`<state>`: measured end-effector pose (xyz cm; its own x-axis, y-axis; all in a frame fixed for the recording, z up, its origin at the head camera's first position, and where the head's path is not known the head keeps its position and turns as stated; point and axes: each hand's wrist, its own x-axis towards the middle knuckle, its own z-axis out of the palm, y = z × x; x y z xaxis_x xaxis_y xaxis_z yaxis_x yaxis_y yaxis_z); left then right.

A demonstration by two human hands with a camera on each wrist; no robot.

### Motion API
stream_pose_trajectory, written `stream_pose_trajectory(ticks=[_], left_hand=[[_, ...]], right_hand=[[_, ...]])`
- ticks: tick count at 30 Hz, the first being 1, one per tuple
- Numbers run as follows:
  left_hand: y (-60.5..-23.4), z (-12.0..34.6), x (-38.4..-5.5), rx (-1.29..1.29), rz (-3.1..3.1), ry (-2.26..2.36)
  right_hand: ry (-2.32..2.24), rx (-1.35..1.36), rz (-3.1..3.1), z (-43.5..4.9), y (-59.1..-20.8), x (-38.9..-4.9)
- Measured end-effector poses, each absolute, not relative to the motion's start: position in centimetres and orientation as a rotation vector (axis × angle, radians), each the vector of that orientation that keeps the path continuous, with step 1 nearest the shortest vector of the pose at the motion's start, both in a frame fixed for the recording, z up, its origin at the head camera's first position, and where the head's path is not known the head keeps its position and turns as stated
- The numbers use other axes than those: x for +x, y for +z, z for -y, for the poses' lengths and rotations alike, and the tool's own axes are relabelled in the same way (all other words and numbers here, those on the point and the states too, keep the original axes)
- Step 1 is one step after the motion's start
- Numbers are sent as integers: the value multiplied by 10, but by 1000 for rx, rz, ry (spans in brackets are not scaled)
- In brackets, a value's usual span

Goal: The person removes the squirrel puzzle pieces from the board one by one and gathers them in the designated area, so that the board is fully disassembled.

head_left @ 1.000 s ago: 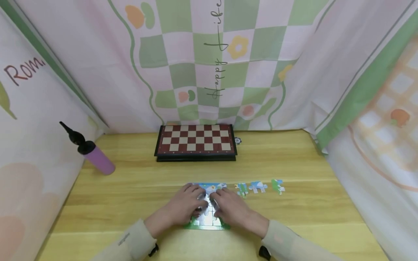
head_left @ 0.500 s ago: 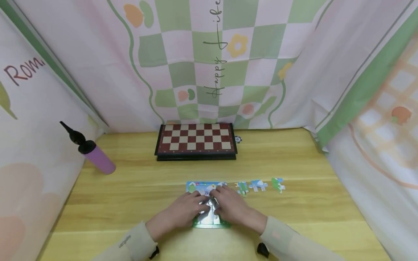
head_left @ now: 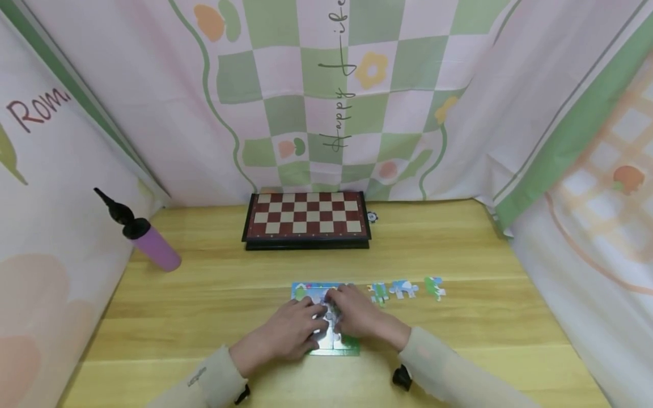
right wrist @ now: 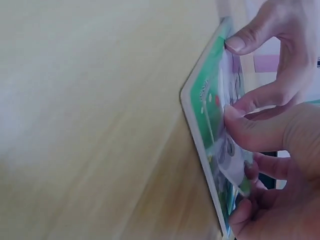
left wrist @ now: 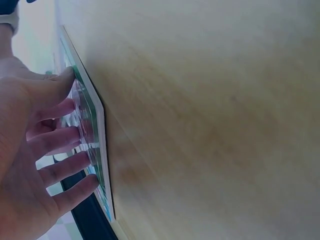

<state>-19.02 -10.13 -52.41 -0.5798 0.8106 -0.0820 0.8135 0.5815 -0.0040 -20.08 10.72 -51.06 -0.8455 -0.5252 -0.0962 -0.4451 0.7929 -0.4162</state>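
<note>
A jigsaw puzzle in a flat tray with a green and blue border (head_left: 334, 352) lies on the table in front of me, glare on its middle. My left hand (head_left: 288, 328) rests spread fingertips on its left side; the left wrist view shows these fingers (left wrist: 65, 167) fairly straight. Over the right half, my right hand (head_left: 359, 311) pinches a puzzle piece (right wrist: 232, 162) between thumb and fingers, its edge tilted up from the tray. Right of the tray lie three loose puzzle pieces, one green and blue (head_left: 378, 293), one mostly blue (head_left: 403, 289), one green and white (head_left: 435, 288).
A folded chessboard case (head_left: 308, 218) stands at the back, with a small round token (head_left: 372, 217) beside it. On the left leans a purple hand pump (head_left: 157, 249) with a black nozzle. Printed curtains (head_left: 331, 113) enclose the table (head_left: 459, 243) at the back and sides.
My left hand has drawn slightly back from the tray's top left corner, uncovering it. My right hand has shifted a little up, its wrist turning inward. The loose pieces stay put.
</note>
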Motion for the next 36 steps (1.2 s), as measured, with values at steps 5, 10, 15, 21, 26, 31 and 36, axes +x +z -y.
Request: stream_pose_trajectory(ticks=[5, 10, 15, 21, 26, 31, 36], left_hand=[[-524, 100, -190, 1406, -2737, -77], [-525, 100, -188, 1429, -2733, -100], [-524, 99, -185, 1468, -2757, -175], [-519, 97, -183, 1450, -2743, -200], [-518, 96, -183, 1415, -2721, -203], [-518, 96, -183, 1399, -2710, -220], [-518, 97, -182, 1403, -2717, -199]], right_hand=[[-613, -720, -2696, -110, -513, -210], [-667, -700, -2635, -117, -512, -216], [-702, -756, -2604, -122, -509, -220], [-727, -760, -2567, -123, -506, -221], [-751, -778, -2552, -124, -505, -221], [-808, -815, -2554, -126, -501, -220], [-863, -792, -2636, -136, -491, -224]])
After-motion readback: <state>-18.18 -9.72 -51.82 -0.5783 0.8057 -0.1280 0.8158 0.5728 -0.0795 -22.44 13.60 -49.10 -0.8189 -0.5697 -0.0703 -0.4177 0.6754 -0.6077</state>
